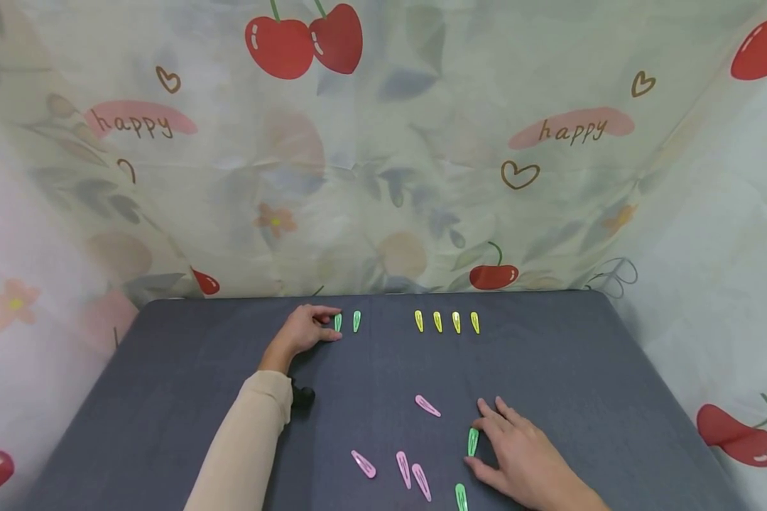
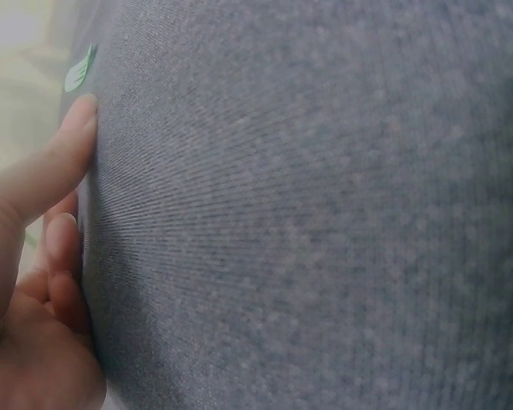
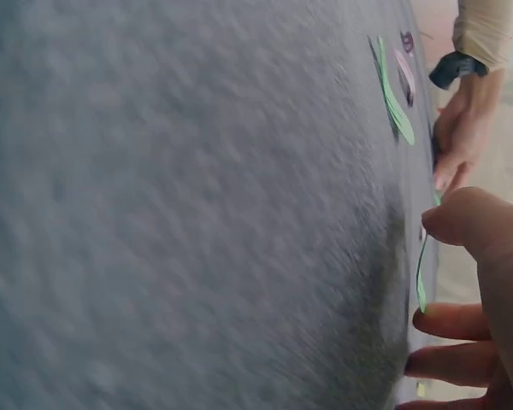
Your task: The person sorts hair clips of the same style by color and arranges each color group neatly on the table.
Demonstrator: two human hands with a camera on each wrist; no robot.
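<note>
At the back of the table my left hand (image 1: 305, 329) holds a green snap hair clip (image 1: 337, 323) by its ends, thumb at the near end and index finger at the far end. A second green clip (image 1: 356, 321) lies just to its right; in the left wrist view a green clip (image 2: 79, 70) shows past the thumb. Nearer the front, my right hand (image 1: 524, 454) pinches another green hair clip (image 1: 473, 441) between thumb and index finger. The right wrist view shows this clip (image 3: 421, 273) edge-on between the fingertips, close over the cloth.
Several yellow clips (image 1: 437, 322) form a row at the back. Pink clips (image 1: 363, 464) lie scattered in the front middle, one pink clip (image 1: 427, 406) farther back. A loose green clip (image 1: 461, 497) sits at the front edge of view. A patterned curtain (image 1: 383, 177) hangs behind the dark table (image 1: 550, 355).
</note>
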